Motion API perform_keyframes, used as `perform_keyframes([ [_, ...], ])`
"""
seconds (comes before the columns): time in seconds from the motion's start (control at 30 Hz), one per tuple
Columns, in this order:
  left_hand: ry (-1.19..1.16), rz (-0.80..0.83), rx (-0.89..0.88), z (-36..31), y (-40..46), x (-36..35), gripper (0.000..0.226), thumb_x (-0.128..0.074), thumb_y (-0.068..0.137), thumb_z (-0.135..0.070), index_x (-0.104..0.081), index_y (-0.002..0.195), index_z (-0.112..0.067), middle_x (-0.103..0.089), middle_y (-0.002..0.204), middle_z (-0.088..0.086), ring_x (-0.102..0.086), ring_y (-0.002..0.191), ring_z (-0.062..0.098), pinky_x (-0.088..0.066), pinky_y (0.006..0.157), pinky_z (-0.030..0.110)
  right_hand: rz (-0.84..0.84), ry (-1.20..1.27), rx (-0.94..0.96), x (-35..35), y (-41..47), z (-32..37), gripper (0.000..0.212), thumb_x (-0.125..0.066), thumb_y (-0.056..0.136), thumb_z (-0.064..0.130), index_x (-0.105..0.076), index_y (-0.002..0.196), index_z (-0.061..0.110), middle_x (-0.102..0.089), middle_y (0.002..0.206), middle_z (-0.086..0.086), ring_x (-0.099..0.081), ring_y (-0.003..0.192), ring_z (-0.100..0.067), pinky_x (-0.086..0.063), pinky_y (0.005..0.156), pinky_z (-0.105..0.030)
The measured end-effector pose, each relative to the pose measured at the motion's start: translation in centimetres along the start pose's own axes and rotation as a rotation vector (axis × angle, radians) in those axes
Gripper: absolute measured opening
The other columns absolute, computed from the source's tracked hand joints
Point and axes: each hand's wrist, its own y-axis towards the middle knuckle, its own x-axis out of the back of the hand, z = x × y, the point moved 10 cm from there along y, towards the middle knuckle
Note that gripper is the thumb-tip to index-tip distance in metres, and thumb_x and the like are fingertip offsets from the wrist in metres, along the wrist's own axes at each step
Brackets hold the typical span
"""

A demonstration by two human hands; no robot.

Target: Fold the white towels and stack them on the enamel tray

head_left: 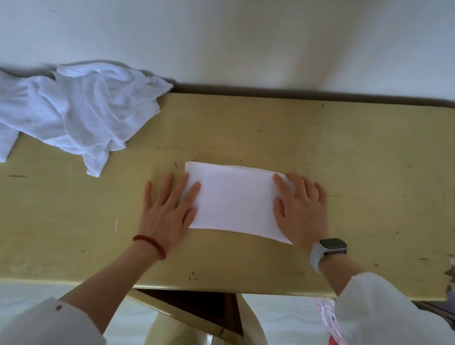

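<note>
Closest to us are our pale sleeves (pixel 391 330), then the yellow table (pixel 369 164) that carries everything. At its far left sprawls the heap of unfolded white towels (pixel 61 112), well apart from both hands. The folded towel (pixel 234 200) lies in the middle, its long axis running left to right between our hands. Our left hand (pixel 169 208) rests flat on its left end and our right hand (pixel 300 210) on its right end, fingers (pixel 190 196) spread and pressing, gripping nothing. We see no enamel tray. No writing is legible; the watch (pixel 333 244) face is dark.
</note>
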Motion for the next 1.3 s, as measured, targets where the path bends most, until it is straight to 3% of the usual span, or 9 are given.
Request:
perform_keyframes([
  [0.2, 0.116, 0.021, 0.107, 3.1, 3.6, 3.1, 0.052, -0.023, 0.099, -0.037, -0.001, 0.147, -0.035, 0.002, 0.157, 0.004, 0.007, 0.144, 0.027, 0.002, 0.112, 0.055, -0.003, -0.009, 0.173, 0.7, -4.6, 3.6, 0.034, -0.034, 0.083, 0.034, -0.063, 0.087, 0.017, -0.057, 0.074, -0.002, -0.053, 0.063, -0.024, -0.042, 0.06, -0.031],
  [0.4, -0.261, -0.181, 0.382, 5.9, 3.6, 6.6, 0.039, -0.051, 0.092, -0.028, -0.049, 0.127, -0.012, -0.041, 0.136, 0.014, -0.036, 0.124, 0.032, -0.029, 0.101, 0.045, -0.067, 0.199, 0.188, 2.2, -3.1, 6.1, 0.035, -0.042, 0.083, 0.033, -0.06, 0.06, 0.013, -0.057, 0.07, -0.002, -0.053, 0.06, -0.022, -0.04, 0.055, -0.029],
  [0.5, -0.421, -0.127, 0.546, 7.0, 1.6, 5.0, 0.045, -0.06, 0.086, -0.032, -0.05, 0.122, -0.009, -0.045, 0.126, 0.013, -0.041, 0.117, 0.03, -0.033, 0.096, 0.041, -0.063, 0.334, 0.104, 2.4, 1.0, 7.7, 0.026, -0.042, 0.084, 0.025, -0.062, 0.081, 0.01, -0.061, 0.081, -0.007, -0.058, 0.07, -0.029, -0.044, 0.059, -0.033],
  [0.63, -0.642, -0.033, 0.687, 8.2, 1.0, 2.8, 0.049, -0.07, 0.077, -0.026, -0.049, 0.117, -0.006, -0.051, 0.122, 0.014, -0.046, 0.114, 0.031, -0.039, 0.097, 0.041, 0.187, 0.449, -0.053, -0.2, 6.5, 10.2, 0.033, -0.045, 0.092, 0.017, -0.051, 0.122, 0.006, -0.054, 0.12, -0.012, -0.046, 0.114, -0.03, -0.034, 0.089, -0.034],
  [0.77, -0.758, 0.012, 0.757, 8.5, 1.6, 1.8, 0.042, -0.069, 0.076, -0.016, -0.049, 0.113, -0.008, -0.057, 0.116, 0.011, -0.051, 0.11, 0.03, -0.044, 0.094, 0.039, 0.325, 0.479, -0.165, -2.2, 9.5, 11.8, 0.012, -0.05, 0.085, 0.015, -0.055, 0.089, 0.005, -0.058, 0.09, -0.012, -0.054, 0.091, -0.03, -0.039, 0.075, -0.034],
  [0.9, -0.889, -0.025, 0.718, 8.5, 1.7, 1.6, 0.039, -0.062, 0.08, -0.01, -0.054, 0.119, -0.011, -0.059, 0.119, 0.006, -0.053, 0.111, 0.023, -0.039, 0.083, 0.022, 0.497, 0.464, -0.138, -3.1, 10.1, 13.0, 0.03, -0.052, 0.083, 0.011, -0.035, 0.059, 0.013, -0.04, 0.057, 0.0, -0.045, 0.059, -0.02, -0.032, 0.051, -0.027],
  [1.07, -0.99, -0.056, 0.507, 7.7, 2.0, 3.4, 0.03, -0.058, 0.083, -0.003, -0.064, 0.111, -0.008, -0.064, 0.107, 0.005, -0.055, 0.096, 0.015, -0.037, 0.079, 0.018, 0.627, 0.756, -0.133, -2.5, 10.3, 13.3, 0.008, -0.058, 0.085, 0.014, -0.05, 0.081, 0.014, -0.047, 0.075, 0.001, -0.046, 0.071, -0.015, -0.035, 0.061, -0.023],
  [1.17, -1.052, -0.111, 0.436, 7.7, 2.7, 5.1, 0.023, -0.061, 0.082, -0.001, -0.067, 0.102, -0.009, -0.062, 0.096, 0.0, -0.052, 0.082, 0.006, -0.038, 0.065, 0.004, 0.609, 0.795, -0.052, -0.8, 11.3, 13.1, 0.026, -0.058, 0.086, 0.015, -0.057, 0.112, 0.013, -0.053, 0.094, 0.001, -0.051, 0.085, -0.014, -0.04, 0.074, -0.025],
  [1.3, -0.944, -0.217, 0.349, 7.6, 4.3, 8.4, 0.016, -0.061, 0.082, -0.004, -0.068, 0.095, -0.011, -0.06, 0.09, -0.003, -0.049, 0.073, 0.003, -0.037, 0.061, 0.006, 0.495, 0.693, 0.08, 2.0, 12.7, 12.5, 0.01, -0.053, 0.084, 0.008, -0.062, 0.086, 0.003, -0.054, 0.073, -0.006, -0.047, 0.066, -0.017, -0.037, 0.06, -0.027],
])
